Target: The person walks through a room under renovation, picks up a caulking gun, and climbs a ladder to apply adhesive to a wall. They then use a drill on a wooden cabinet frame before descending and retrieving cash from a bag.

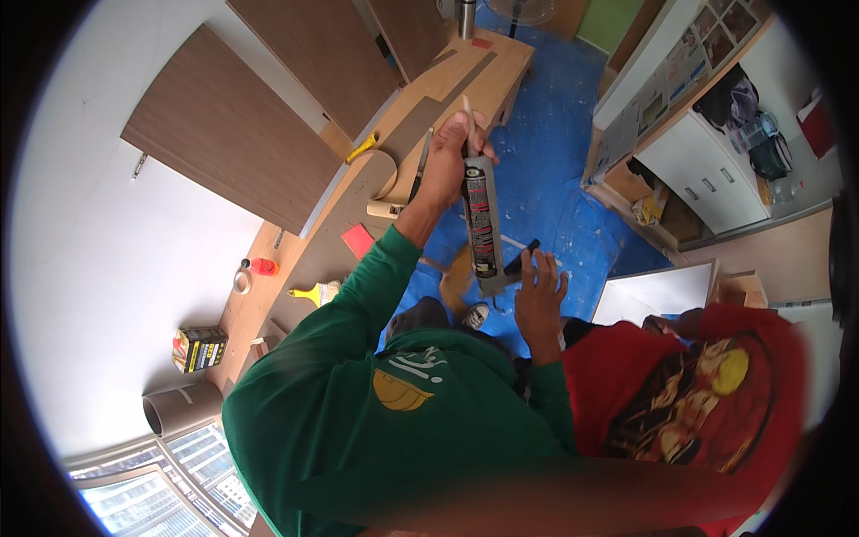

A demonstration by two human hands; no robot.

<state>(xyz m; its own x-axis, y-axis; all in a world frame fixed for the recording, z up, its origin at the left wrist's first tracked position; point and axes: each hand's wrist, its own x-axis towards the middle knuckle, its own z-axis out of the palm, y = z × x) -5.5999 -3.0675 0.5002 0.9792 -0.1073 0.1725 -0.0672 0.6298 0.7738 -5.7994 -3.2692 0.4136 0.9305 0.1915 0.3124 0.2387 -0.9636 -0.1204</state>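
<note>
My left hand (456,152) is wrapped round the front end of a sealant tube (479,219) in a caulking gun, just below its pale nozzle (467,112), which points away from me. The gun's grey back end and dark handle (519,261) hang low, over the blue floor sheet (559,152). My right hand (537,291) is beside that handle with its fingers spread, holding nothing that I can see.
A long wooden worktop (497,49) carries a yellow brush (309,294), a red pad (358,239), a red bottle (264,267) and tools. Wooden panels (224,125) stand along the left wall. Shelving (702,174) and red printed clothing (599,376) are at the right.
</note>
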